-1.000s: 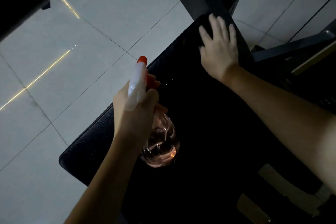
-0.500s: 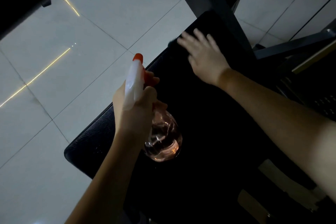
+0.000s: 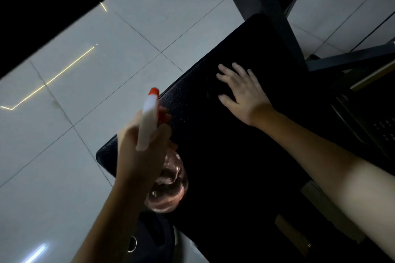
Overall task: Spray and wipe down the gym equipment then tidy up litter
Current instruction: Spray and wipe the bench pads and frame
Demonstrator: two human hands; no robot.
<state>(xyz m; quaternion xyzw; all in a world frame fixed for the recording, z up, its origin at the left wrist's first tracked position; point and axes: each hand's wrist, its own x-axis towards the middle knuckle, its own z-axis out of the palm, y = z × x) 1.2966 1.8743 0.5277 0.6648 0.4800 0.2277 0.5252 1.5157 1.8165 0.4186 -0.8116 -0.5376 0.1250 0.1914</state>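
Gripping the spray bottle [image 3: 168,183] with your left hand [image 3: 141,156], fingers curled round its neck, you hold it over the near left edge of the black bench pad [image 3: 224,156]; your right hand [image 3: 245,94] presses flat farther up, fingers spread.

In the lower centre of the frame the left hand [image 3: 141,156] grips a spray bottle [image 3: 168,181] by its neck. The bottle's white head and orange nozzle point to the upper left, and its clear body hangs below the fist. Right of centre, the right hand [image 3: 241,92] lies flat with spread fingers on a black padded seat [image 3: 213,156]. Pale floor tiles [image 3: 106,60] fill the left, and a dark metal frame [image 3: 267,6] crosses the upper right.
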